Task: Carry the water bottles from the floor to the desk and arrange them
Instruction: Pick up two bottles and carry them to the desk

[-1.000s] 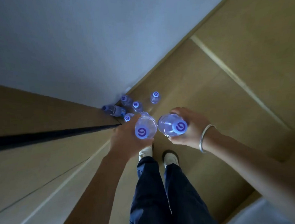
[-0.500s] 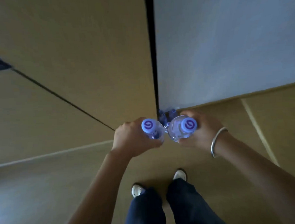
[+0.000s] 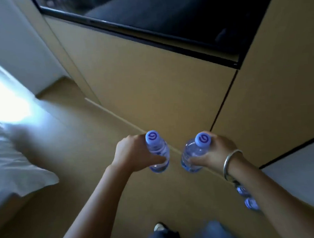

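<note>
left hand grip — clenched round clear ribbed bottle | right hand grip — round-capped bottle

Left hand grips one water bottle, right hand another, side by side, apart; bed sheet far left; more bottles beneath right forearm.

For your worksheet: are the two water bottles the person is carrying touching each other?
Apart. The head view shows bare floor between the left bottle and the right bottle, each gripped separately.
</note>
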Action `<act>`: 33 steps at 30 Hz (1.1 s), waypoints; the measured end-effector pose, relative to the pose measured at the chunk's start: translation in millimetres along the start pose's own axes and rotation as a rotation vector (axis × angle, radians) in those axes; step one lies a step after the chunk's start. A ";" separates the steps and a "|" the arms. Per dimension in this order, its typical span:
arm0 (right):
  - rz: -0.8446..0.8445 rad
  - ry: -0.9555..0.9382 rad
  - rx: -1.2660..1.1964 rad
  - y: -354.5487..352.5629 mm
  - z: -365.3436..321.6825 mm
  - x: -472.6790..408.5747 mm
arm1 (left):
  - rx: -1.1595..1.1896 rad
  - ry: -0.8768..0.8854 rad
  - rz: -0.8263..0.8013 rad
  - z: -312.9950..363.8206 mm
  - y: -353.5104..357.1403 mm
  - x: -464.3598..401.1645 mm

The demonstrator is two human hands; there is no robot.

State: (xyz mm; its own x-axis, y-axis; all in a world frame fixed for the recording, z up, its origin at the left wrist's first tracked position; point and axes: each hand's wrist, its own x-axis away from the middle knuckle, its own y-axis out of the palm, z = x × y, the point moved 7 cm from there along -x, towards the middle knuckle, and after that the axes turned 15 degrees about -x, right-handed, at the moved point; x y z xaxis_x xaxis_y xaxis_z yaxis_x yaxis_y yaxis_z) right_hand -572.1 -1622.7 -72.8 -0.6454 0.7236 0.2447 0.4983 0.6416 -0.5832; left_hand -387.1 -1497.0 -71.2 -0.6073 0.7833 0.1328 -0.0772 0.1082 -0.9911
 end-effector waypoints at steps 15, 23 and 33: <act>-0.398 -0.405 0.105 177.0 -216.3 -76.4 | 0.027 -0.596 0.094 -249.0 -38.0 61.3; -0.547 -0.503 0.175 239.6 -269.4 -150.5 | 0.062 -0.730 0.082 -303.8 -31.7 8.1; -0.611 -0.674 0.299 279.6 -350.6 -272.0 | 0.084 -0.872 0.087 -362.4 -50.3 -81.3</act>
State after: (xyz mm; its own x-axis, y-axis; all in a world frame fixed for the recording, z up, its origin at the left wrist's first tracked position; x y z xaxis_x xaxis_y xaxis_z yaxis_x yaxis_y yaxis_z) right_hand -54.2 -1550.9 -30.9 -0.9890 -0.0732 0.1287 -0.1428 0.7009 -0.6988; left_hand -47.3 -1344.3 -30.3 -0.9986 0.0364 0.0394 -0.0395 -0.0023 -0.9992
